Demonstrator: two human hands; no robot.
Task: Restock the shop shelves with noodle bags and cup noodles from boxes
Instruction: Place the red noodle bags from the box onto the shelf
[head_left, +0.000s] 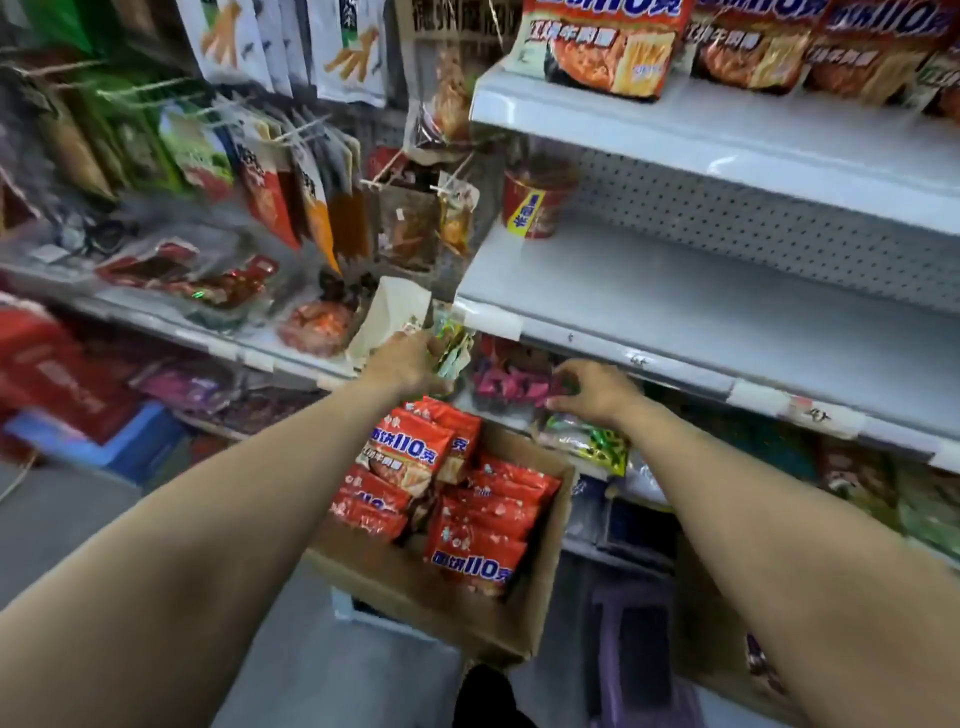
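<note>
An open cardboard box (545, 566) sits low in the middle, filled with several red noodle bags (475, 553). Above it, my left hand (408, 364) grips green and yellow packets (452, 345) at the edge of the white middle shelf (675, 306). My right hand (592, 387) reaches under that shelf, fingers curled on a bag of pink-wrapped sweets (511, 376). A single red cup noodle (535, 200) stands at the back left of the middle shelf. Red noodle bags (613, 47) line the top shelf.
Hanging snack packets (291, 171) crowd the rack at left, with flat packs on the shelf (182, 312) below. A green packet (592, 441) lies on the lower shelf under my right wrist. A purple stool (634, 644) stands by the box. Grey floor shows at lower left.
</note>
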